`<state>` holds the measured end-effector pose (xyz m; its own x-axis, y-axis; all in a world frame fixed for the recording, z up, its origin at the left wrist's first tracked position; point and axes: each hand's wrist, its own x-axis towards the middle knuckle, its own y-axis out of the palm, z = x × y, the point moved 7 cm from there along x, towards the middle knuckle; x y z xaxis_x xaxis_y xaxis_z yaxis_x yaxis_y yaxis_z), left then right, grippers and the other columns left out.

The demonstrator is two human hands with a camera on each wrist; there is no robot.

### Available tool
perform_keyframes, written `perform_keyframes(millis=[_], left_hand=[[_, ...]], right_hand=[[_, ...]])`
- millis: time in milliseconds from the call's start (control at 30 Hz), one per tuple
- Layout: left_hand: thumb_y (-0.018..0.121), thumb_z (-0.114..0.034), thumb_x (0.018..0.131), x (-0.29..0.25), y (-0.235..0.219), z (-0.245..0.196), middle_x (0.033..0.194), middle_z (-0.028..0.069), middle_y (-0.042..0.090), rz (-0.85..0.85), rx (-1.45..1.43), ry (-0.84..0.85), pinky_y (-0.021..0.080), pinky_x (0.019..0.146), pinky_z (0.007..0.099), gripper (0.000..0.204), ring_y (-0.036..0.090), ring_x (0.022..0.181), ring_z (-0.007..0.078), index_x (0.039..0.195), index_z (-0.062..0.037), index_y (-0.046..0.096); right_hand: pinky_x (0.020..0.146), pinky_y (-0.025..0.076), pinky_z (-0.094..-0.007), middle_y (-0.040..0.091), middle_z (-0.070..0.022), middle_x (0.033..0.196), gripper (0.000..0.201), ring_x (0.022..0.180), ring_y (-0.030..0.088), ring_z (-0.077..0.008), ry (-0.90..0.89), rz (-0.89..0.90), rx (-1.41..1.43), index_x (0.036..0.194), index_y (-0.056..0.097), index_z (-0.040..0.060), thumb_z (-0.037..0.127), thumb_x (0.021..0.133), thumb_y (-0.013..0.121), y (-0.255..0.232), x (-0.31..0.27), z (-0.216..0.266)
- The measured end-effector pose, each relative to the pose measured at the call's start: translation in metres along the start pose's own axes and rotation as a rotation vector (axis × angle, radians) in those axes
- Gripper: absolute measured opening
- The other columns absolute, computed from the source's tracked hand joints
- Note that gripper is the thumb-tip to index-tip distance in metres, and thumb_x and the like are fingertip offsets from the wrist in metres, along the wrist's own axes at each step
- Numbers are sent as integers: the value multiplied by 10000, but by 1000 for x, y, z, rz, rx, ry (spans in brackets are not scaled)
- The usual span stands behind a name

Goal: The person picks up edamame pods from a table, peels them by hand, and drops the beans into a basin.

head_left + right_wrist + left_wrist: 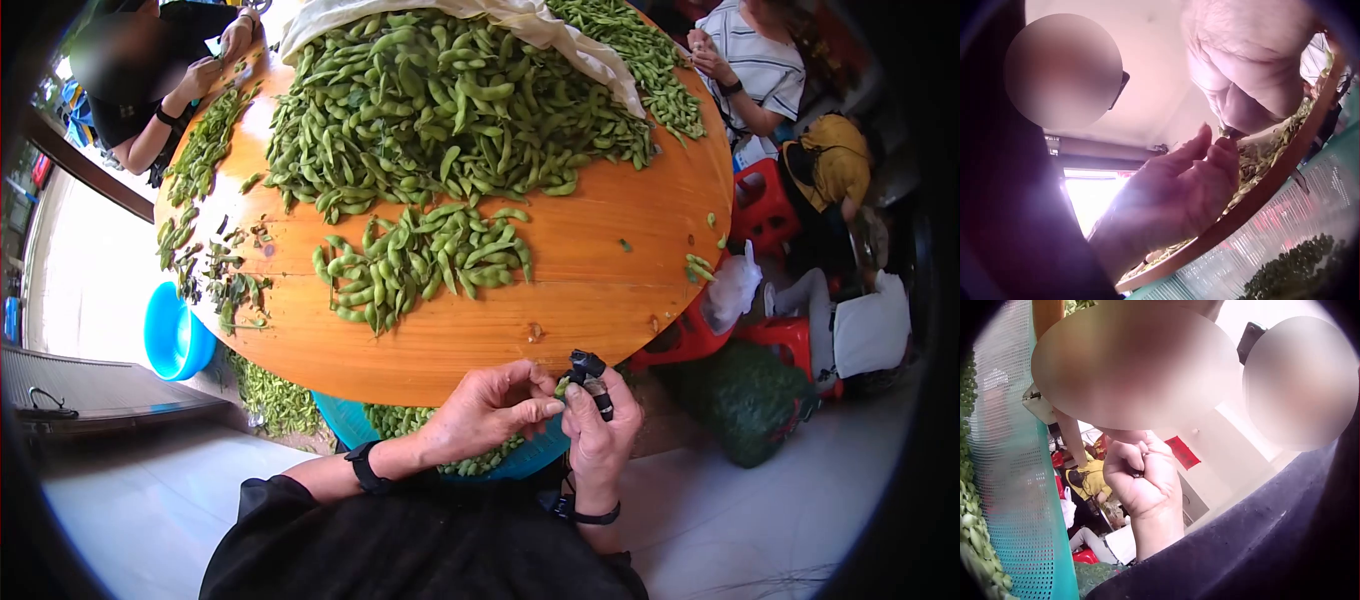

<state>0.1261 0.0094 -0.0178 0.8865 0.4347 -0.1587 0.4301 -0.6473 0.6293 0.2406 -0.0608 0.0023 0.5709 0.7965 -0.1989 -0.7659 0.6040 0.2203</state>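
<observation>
Over the near edge of the table, both hands meet around a small green soybean pod (562,387). My right hand (603,425) pinches it between thumb and fingers, with black wrappings (588,364) around some fingers. From the left, my left hand (485,412) brings its thumb and forefinger to the same pod and pinches there. In the right wrist view the fingertips of both hands come together at the pod (1224,132), most of it hidden. The left wrist view shows the right hand (1144,481) with its fingers curled in. Ahead lies a small pile of soybean pods (425,262).
A large heap of pods (450,110) spills from a pale cloth on the round wooden table (590,250). Below its edge stands a teal basket (535,458) holding shelled beans. A blue basin (175,330) is at left, red stools (765,205) at right. Two people sit across.
</observation>
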Motion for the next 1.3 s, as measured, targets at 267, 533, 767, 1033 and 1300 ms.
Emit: perform_keyframes(millis=[267,533,767,1033,1300], left_hand=[[701,7,865,-10,5,-42,787,127,637,-208,888,401,519,657,318,135,656,743,207,973,4,620],[683,27,844,-10,7,-38,878,137,627,-170,1024,417,516,653,356,191,645,761,326,1018,-18,617],[630,77,826,-23,-13,-77,857,139,595,-337,1122,515,499,638,393,208,626,760,334,1012,-12,609],[595,74,782,-8,-54,-105,1039,153,580,-590,1601,628,548,721,388,331,633,876,325,1099,-16,623],[660,-15,785,-9,-50,-104,1016,109,573,-565,1469,649,539,718,377,275,604,921,301,1057,-36,633]], right_hand=[[492,413,-202,624,-9,791,297,585,486,-30,-7,27,-92,1172,655,-26,19,881,701,5,-2,5],[615,513,-302,649,-121,806,274,674,645,-214,-571,134,-748,1037,649,-35,2,784,749,19,-2,43],[651,478,-412,596,-177,859,221,730,599,-350,-605,-372,-1175,1010,613,-54,18,820,702,-61,0,70],[628,455,-407,545,-169,836,183,722,580,-341,-560,-365,-1099,1032,594,-60,-9,860,630,-58,8,60],[656,484,-356,588,-151,841,186,729,609,-294,-454,-104,-883,1046,641,-40,-22,863,607,-11,17,48]])
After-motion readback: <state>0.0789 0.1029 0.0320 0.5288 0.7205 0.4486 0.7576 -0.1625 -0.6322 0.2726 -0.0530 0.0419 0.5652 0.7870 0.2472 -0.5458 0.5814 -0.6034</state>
